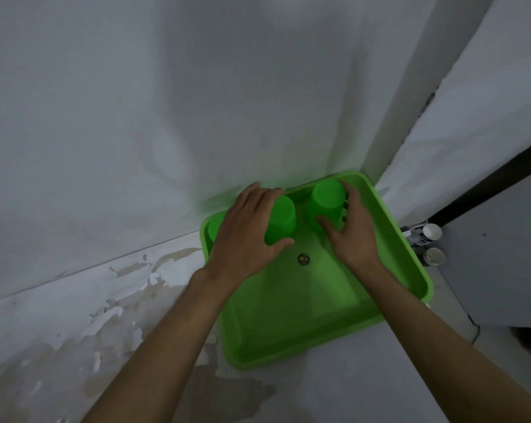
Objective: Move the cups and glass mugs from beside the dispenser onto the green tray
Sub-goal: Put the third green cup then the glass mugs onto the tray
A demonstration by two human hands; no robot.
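Observation:
A green tray [303, 328] lies on the worn white surface against the wall. Three green plastic cups stand upside down along its far side. My left hand [245, 236] is wrapped around the middle cup [284, 218]. A third cup [216, 228] shows partly behind that hand at the tray's far left corner. My right hand [354, 230] grips the right cup [326, 201] from its right side, with the thumb across the front. A small dark round sticker [303, 258] marks the tray floor between my wrists.
A grey dispenser [496, 254] stands right of the tray, with two white taps [432, 244] pointing toward it. The white wall rises straight behind the tray. The counter's paint is peeling at the left and front [120, 319].

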